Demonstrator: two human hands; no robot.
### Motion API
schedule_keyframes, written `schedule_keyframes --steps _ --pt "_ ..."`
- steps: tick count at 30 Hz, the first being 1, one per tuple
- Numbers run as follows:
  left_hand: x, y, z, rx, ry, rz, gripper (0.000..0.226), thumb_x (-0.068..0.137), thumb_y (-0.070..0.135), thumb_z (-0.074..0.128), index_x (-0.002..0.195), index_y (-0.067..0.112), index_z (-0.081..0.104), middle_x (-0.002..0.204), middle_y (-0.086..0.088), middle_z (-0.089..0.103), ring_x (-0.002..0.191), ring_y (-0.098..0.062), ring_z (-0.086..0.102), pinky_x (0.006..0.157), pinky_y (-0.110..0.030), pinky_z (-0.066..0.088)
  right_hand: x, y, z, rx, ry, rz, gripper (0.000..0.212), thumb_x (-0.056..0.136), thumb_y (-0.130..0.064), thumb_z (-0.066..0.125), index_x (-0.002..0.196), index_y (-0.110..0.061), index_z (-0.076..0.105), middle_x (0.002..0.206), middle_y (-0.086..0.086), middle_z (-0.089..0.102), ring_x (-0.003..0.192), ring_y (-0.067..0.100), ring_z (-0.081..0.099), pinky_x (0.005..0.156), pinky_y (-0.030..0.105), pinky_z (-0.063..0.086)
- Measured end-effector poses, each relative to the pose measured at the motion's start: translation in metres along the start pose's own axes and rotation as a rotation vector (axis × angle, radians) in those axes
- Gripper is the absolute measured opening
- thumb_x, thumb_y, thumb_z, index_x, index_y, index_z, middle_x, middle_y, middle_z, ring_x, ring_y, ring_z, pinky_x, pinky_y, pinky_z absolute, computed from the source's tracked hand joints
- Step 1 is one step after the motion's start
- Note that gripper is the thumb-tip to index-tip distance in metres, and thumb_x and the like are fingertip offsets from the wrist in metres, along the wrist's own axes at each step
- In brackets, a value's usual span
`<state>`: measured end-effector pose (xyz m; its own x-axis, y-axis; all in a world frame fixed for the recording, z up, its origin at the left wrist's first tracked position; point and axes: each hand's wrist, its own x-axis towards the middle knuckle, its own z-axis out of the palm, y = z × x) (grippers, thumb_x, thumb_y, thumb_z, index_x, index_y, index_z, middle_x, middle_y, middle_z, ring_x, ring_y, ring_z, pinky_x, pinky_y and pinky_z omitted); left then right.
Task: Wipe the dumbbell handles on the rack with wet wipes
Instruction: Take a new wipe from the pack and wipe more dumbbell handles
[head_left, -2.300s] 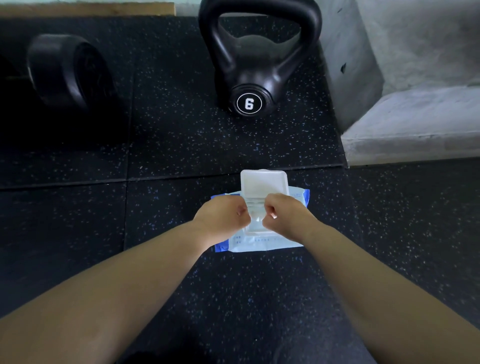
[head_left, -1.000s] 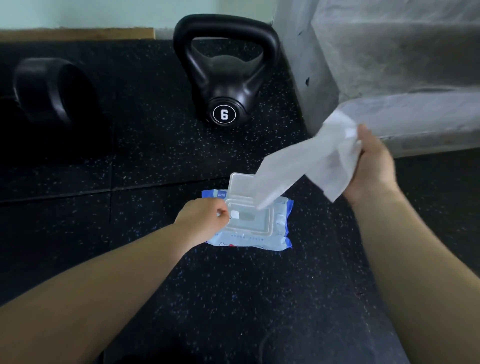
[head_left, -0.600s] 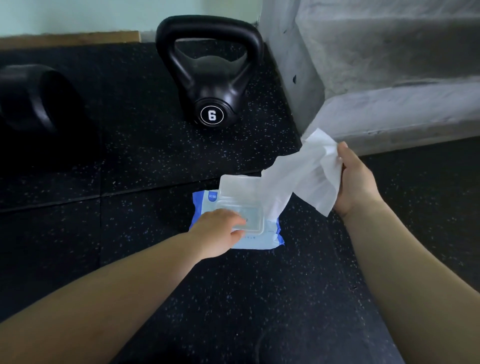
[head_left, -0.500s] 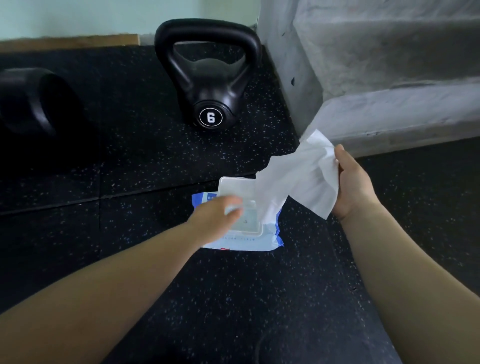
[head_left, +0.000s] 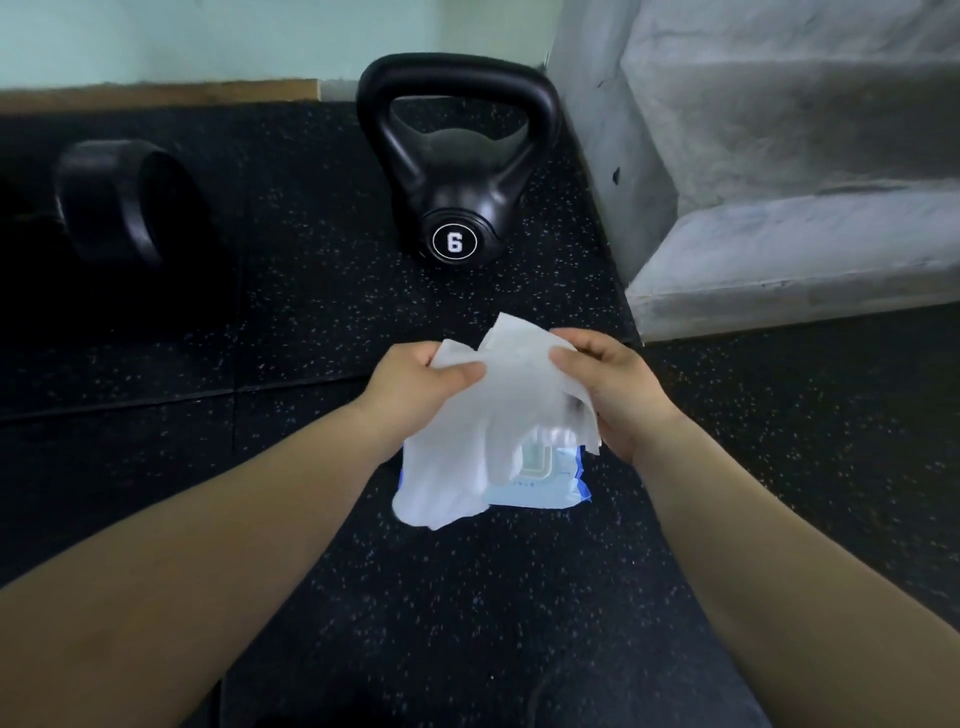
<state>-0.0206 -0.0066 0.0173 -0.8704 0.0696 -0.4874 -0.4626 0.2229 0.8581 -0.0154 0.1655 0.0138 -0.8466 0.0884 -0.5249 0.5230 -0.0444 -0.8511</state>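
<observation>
Both forearms reach forward, the hands raised above the pack (head_left: 545, 483). The left hand (head_left: 410, 384) pinches the wipe (head_left: 498, 410) at its upper left edge, thumb on top, fingers (head_left: 460, 371) clamped on the sheet. The right hand (head_left: 618, 384) grips the upper right edge the same way. The wipe is white, crumpled and partly unfolded; it hangs between the hands and covers the left part of the pack. The pack is pale blue and lies flat on the floor (head_left: 311, 312). A kettlebell (head_left: 454, 171) marked 6 stands beyond the pack.
</observation>
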Motion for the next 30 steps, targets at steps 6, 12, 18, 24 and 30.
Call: schedule_keyframes --steps 6,12,18,24,30 --pt "-0.003 0.002 -0.007 -0.094 -0.036 -0.009 0.013 0.09 0.012 0.055 0.081 0.013 0.065 0.08 -0.002 0.066 0.069 -0.013 0.063 0.055 -0.015 0.051 -0.001 0.005 -0.004 -0.134 0.109 0.004 0.016 0.092 -0.014 0.049 0.088 -0.012 0.064 0.083 0.002 0.063 0.079 0.017 0.057 0.078 0.034 0.05" --pt "-0.005 0.007 -0.015 -0.278 -0.106 -0.076 0.014 0.09 0.007 0.053 0.085 0.007 0.066 0.07 -0.003 0.07 0.062 -0.015 0.066 0.057 -0.02 0.054 0.009 0.01 -0.006 0.006 0.273 0.057 0.026 0.093 -0.008 0.042 0.11 0.005 0.056 0.069 0.007 0.051 0.062 0.015 0.046 0.061 0.027 0.041" --pt "-0.001 0.008 -0.041 -0.379 0.076 -0.073 0.015 0.091 0.009 0.052 0.082 0.012 0.063 0.067 0.0 0.07 0.06 -0.014 0.067 0.056 -0.023 0.055 0.011 0.01 -0.018 -0.063 0.384 0.098 0.026 0.096 -0.013 0.039 0.119 -0.009 0.052 0.113 0.009 0.055 0.103 0.022 0.05 0.091 0.029 0.039" --pt "-0.002 -0.006 -0.074 -0.295 0.183 -0.069 0.013 0.094 0.013 0.049 0.101 0.01 0.059 0.09 -0.002 0.061 0.08 -0.016 0.06 0.072 -0.03 0.05 0.001 0.015 -0.014 -0.068 0.233 0.128 0.015 0.094 -0.023 0.044 0.098 -0.015 0.056 0.1 0.008 0.057 0.091 0.023 0.051 0.077 0.032 0.045" --pt "-0.003 0.0 -0.073 -0.301 0.157 -0.046 0.013 0.094 0.016 0.049 0.09 0.019 0.06 0.088 0.0 0.063 0.078 -0.014 0.061 0.063 -0.027 0.049 -0.004 0.03 0.017 -0.35 -0.215 0.164 0.014 0.084 -0.022 0.062 0.096 -0.016 0.057 0.09 0.0 0.06 0.079 0.016 0.056 0.066 0.024 0.046"
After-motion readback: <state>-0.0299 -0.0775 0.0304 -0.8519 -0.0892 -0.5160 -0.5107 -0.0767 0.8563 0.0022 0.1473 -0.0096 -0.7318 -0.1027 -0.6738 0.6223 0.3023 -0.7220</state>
